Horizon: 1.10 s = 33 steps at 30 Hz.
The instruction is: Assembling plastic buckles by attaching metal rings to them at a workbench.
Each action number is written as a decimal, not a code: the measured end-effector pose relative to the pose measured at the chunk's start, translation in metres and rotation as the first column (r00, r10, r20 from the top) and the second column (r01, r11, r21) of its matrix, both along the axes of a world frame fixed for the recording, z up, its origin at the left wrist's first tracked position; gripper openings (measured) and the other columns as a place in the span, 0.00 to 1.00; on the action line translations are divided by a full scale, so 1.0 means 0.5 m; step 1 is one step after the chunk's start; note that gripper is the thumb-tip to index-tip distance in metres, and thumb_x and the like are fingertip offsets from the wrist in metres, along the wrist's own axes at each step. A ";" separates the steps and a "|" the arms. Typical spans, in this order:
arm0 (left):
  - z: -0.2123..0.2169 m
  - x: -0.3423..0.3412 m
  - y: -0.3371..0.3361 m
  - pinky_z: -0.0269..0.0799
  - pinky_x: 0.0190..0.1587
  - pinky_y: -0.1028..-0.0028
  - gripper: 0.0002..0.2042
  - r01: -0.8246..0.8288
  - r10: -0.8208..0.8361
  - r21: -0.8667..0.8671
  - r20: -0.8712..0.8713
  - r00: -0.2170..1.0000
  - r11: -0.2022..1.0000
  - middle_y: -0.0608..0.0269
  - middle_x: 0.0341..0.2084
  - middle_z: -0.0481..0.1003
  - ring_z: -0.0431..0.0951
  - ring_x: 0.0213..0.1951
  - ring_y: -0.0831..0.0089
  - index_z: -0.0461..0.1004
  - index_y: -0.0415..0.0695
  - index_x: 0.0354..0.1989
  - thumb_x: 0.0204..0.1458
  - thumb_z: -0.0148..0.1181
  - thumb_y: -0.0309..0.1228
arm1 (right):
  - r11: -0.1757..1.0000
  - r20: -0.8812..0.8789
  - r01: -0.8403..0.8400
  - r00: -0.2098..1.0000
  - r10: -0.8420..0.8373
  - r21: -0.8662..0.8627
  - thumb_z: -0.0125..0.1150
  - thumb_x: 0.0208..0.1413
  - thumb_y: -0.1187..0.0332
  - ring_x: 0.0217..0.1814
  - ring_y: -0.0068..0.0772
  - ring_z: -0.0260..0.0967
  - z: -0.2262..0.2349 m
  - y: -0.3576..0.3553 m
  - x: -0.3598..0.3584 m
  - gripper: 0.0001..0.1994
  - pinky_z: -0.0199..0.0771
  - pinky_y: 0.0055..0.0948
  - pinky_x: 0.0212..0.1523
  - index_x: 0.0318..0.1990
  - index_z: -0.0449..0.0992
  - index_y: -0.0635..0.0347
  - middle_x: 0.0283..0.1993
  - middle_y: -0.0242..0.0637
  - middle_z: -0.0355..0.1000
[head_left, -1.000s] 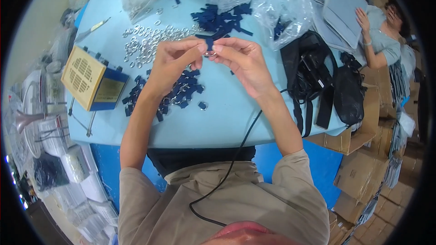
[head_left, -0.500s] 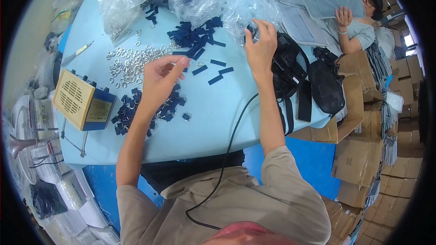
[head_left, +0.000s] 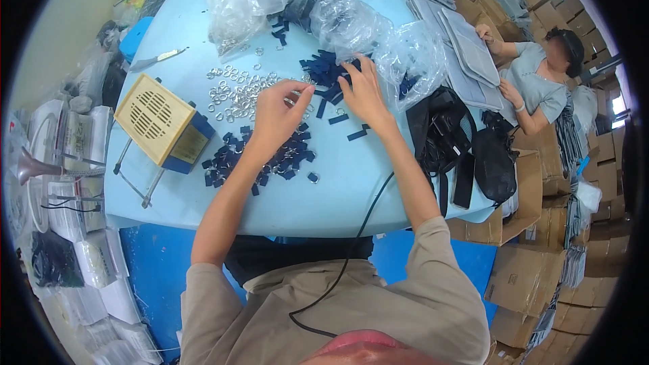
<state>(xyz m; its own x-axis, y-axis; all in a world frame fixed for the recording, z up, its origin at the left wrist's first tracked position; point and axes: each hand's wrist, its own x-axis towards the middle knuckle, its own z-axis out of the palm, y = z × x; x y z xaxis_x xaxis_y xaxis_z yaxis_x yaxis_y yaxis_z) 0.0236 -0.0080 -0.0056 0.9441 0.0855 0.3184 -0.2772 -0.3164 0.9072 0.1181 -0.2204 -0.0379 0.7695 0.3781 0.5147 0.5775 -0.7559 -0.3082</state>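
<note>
My left hand [head_left: 280, 113] is closed above the table, thumb and fingers pinched together; anything between them is hidden. Beside it lies a spread of silver metal rings [head_left: 233, 91]. My right hand [head_left: 368, 94] reaches over a pile of short navy fabric strips [head_left: 319, 67], its fingers apart and the fingertips at the pile's right side. Whether they touch a strip cannot be made out. A few loose strips [head_left: 357, 134] lie just nearer than the pile. Partly behind my left forearm is a heap of navy tabs [head_left: 226, 160] with rings on them.
Clear plastic bags [head_left: 345, 20] sit at the far side. A wooden-faced box device [head_left: 162, 122] stands left, near a cutter knife [head_left: 159, 59]. A phone [head_left: 463, 181], black pouch [head_left: 495, 162] and black bag [head_left: 439, 128] lie right. A co-worker handles grey panels [head_left: 471, 47]; a cable [head_left: 368, 220] crosses the table edge.
My right hand has moved left, from beside the clear bag to the navy strips. My left hand stays pinched. The co-worker's raised panel is now down at the stack. The whole view has shifted.
</note>
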 end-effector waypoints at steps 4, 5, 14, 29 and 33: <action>-0.007 0.007 0.018 0.77 0.31 0.69 0.09 -0.056 0.050 0.094 0.063 0.997 0.994 0.51 0.35 0.82 0.83 0.30 0.63 0.83 0.38 0.39 0.57 0.63 0.30 | 0.993 -0.132 -0.109 0.986 0.102 -0.045 0.69 0.56 0.58 0.73 0.69 0.48 0.011 0.032 0.027 0.23 0.51 0.53 0.73 0.59 0.77 0.52 0.68 0.66 0.56; -0.012 0.010 0.020 0.77 0.31 0.69 0.08 -0.071 0.064 0.096 0.068 0.996 0.993 0.51 0.35 0.82 0.83 0.31 0.63 0.83 0.38 0.38 0.57 0.63 0.30 | 0.992 -0.129 -0.116 0.986 0.109 -0.051 0.69 0.56 0.58 0.73 0.69 0.48 0.007 0.039 0.019 0.23 0.51 0.53 0.73 0.59 0.77 0.52 0.68 0.66 0.56; -0.036 0.019 0.024 0.77 0.33 0.70 0.08 -0.094 0.072 0.237 0.100 0.992 0.967 0.52 0.36 0.81 0.83 0.32 0.65 0.84 0.41 0.41 0.55 0.64 0.27 | 0.985 -0.120 -0.044 0.991 0.064 0.165 0.74 0.50 0.67 0.70 0.59 0.56 0.013 0.030 -0.056 0.12 0.60 0.47 0.67 0.40 0.79 0.59 0.65 0.55 0.62; -0.013 0.006 -0.025 0.76 0.33 0.71 0.10 -0.025 0.001 0.210 0.115 0.993 0.977 0.58 0.38 0.82 0.82 0.34 0.68 0.82 0.40 0.43 0.56 0.66 0.30 | 0.477 -0.458 0.215 0.748 0.481 0.852 0.67 0.59 0.76 0.36 0.29 0.81 0.030 0.004 -0.069 0.09 0.82 0.25 0.41 0.45 0.79 0.69 0.38 0.41 0.81; -0.021 0.009 -0.039 0.74 0.29 0.73 0.12 0.021 -0.031 0.091 0.109 0.994 0.996 0.56 0.38 0.83 0.82 0.33 0.70 0.82 0.38 0.43 0.55 0.68 0.31 | 0.440 -0.473 0.226 0.639 0.607 0.869 0.68 0.59 0.74 0.41 0.30 0.81 0.057 0.016 -0.093 0.11 0.81 0.26 0.46 0.46 0.78 0.68 0.40 0.40 0.81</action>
